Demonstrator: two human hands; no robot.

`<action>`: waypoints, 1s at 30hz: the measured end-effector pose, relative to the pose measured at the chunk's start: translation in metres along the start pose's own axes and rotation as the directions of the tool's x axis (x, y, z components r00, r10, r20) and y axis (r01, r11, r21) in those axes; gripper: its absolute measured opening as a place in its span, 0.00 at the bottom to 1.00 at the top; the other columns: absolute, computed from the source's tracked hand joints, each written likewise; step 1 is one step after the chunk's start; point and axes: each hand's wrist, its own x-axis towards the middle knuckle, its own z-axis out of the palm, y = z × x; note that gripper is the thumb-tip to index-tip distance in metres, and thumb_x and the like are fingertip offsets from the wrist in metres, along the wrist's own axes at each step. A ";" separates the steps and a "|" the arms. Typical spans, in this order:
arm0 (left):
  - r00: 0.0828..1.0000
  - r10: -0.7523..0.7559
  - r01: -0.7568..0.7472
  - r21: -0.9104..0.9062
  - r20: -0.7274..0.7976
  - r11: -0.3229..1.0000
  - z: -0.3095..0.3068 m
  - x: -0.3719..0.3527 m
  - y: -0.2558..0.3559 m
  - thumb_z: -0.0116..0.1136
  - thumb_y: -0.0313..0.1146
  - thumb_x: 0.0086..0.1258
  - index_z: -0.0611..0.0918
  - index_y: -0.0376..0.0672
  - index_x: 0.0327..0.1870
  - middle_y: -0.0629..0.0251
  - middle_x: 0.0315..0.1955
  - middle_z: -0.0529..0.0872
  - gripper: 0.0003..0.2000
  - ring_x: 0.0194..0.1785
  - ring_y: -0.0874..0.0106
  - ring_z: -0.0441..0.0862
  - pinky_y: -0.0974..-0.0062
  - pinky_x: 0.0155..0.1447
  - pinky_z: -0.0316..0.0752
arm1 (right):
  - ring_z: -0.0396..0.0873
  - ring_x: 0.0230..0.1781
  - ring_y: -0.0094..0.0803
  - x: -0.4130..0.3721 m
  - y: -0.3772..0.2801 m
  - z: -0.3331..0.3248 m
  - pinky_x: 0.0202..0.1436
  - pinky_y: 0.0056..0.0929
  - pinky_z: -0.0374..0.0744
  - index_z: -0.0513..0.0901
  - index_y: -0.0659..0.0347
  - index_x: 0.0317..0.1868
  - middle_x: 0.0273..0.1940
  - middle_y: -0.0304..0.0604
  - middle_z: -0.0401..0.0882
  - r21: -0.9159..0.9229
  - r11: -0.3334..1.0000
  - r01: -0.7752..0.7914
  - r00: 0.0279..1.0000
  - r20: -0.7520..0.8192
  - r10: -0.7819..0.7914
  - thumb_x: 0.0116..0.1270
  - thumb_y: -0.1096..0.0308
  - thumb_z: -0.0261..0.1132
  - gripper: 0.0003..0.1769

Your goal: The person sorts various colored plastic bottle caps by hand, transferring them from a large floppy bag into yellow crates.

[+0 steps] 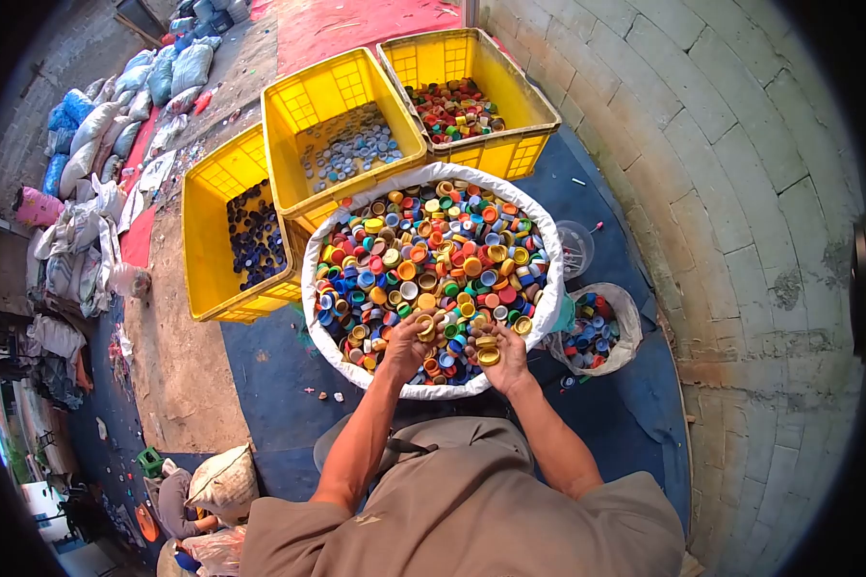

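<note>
A big white sack (329, 337) stands in front of me, filled with mixed coloured bottle caps (443, 252). Both my hands are down in the caps at the near side. My left hand (409, 344) is curled around a few yellow and gold caps (425, 325). My right hand (505, 356) also holds several yellow caps (489, 352) in its fingers. The hands are close together, almost touching.
Three yellow crates stand behind the sack: the left crate (205, 226) with dark blue caps, the middle crate (303, 101) with pale caps, the right crate (510, 91) with mixed caps. A small bag of caps (625, 327) and a clear tub (577, 245) lie right, beside a brick wall (731, 192).
</note>
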 end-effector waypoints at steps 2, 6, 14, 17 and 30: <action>0.998 -0.047 0.042 -0.088 -0.050 0.995 0.000 0.003 -0.011 0.55 0.25 0.62 0.72 0.33 0.58 0.55 0.47 0.81 0.21 0.46 0.64 0.83 0.69 0.51 0.82 | 0.78 0.44 0.42 -0.002 0.002 -0.007 0.54 0.44 0.77 0.74 0.64 0.48 0.42 0.50 0.79 0.071 0.997 0.002 1.000 -0.028 0.000 0.69 0.57 0.52 0.18; 0.987 -0.126 0.108 -0.177 -0.095 0.978 -0.009 0.029 -0.030 0.53 0.30 0.63 0.72 0.34 0.56 0.55 0.46 0.80 0.20 0.44 0.62 0.82 0.65 0.53 0.80 | 0.79 0.41 0.40 -0.002 -0.002 -0.008 0.55 0.45 0.75 0.76 0.60 0.46 0.39 0.46 0.79 0.136 0.991 0.006 0.995 -0.098 0.008 0.67 0.57 0.52 0.17; 0.981 0.150 -0.098 -0.353 0.126 0.931 0.156 0.121 0.099 0.52 0.42 0.69 0.50 0.17 0.65 0.34 0.65 0.56 0.38 0.71 0.45 0.56 0.56 0.76 0.54 | 0.68 0.59 0.49 0.074 -0.137 0.143 0.66 0.46 0.67 0.64 0.75 0.55 0.55 0.57 0.68 0.264 0.948 0.177 0.920 0.299 -0.255 0.62 0.64 0.54 0.26; 0.929 0.304 -0.192 -0.430 0.209 0.882 0.191 0.116 0.152 0.54 0.44 0.68 0.29 0.22 0.68 0.33 0.72 0.32 0.50 0.77 0.46 0.36 0.55 0.79 0.42 | 0.46 0.75 0.58 0.071 -0.181 0.201 0.77 0.51 0.51 0.51 0.82 0.64 0.71 0.72 0.42 0.176 0.964 0.197 0.929 0.280 -0.241 0.60 0.66 0.54 0.37; 0.845 0.236 -0.410 -0.298 -0.480 0.862 -0.033 -0.009 0.011 0.56 0.38 0.68 0.76 0.37 0.48 0.60 0.42 0.79 0.15 0.46 0.64 0.78 0.65 0.56 0.77 | 0.81 0.42 0.29 0.075 -0.047 -0.001 0.44 0.27 0.80 0.78 0.68 0.48 0.40 0.45 0.83 -0.908 0.198 0.370 0.815 0.215 -0.538 0.59 0.71 0.65 0.17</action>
